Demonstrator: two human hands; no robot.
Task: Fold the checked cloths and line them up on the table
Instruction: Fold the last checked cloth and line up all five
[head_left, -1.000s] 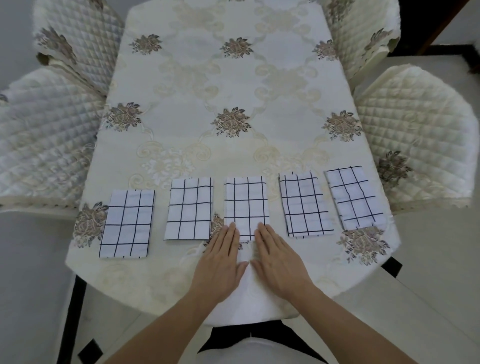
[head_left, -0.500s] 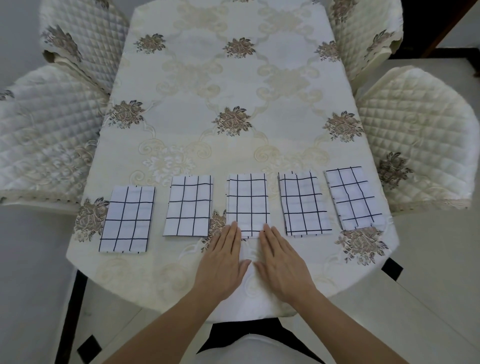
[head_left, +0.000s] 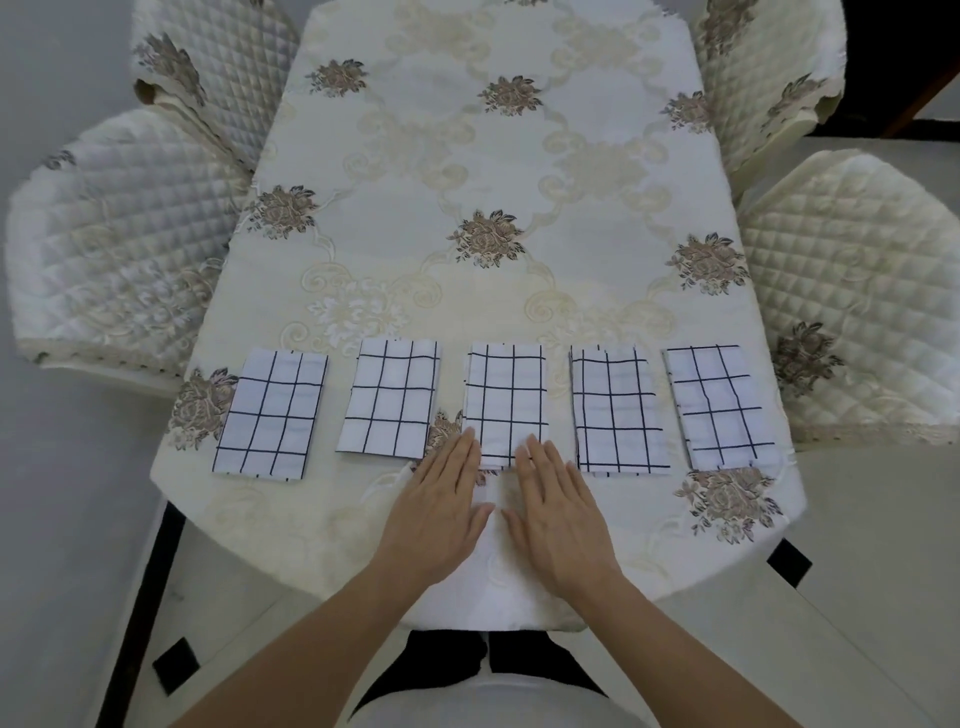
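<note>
There's a long table (head_left: 467, 156) covered in cream patterned fabric with brown flower bunches, running up the middle of the frame. Across its lower part sits a row of five folded white cloths with thin black check lines. They all lie flat as upright rectangles with strips of table showing between them, none touching.

Left to right:
- The far-left cloth (head_left: 272, 413) sits a bit lower in the frame than the others and leans slightly.
- The second cloth (head_left: 389, 397), the middle cloth (head_left: 506, 395) and the fourth cloth (head_left: 618, 410) come next.
- The far-right cloth (head_left: 719, 405) is tilted a little and sits close to the table's right edge.

Both hands lie palm down on the table at lower centre, fingers straight and held together, thumbs angled in toward each other. The left hand (head_left: 441, 499) has its fingertips at the bottom left corner of the middle cloth. The right hand (head_left: 558, 506) has its fingertips resting on that cloth's bottom edge. Neither is pinching or gripping anything. The two hands are just beside each other, with a narrow gap between the thumbs.

Quilted cream-covered chairs ring the table: the left chair (head_left: 114, 260), the upper-left chair (head_left: 218, 62), the right chair (head_left: 857, 270) and the upper-right chair (head_left: 763, 67).
</note>
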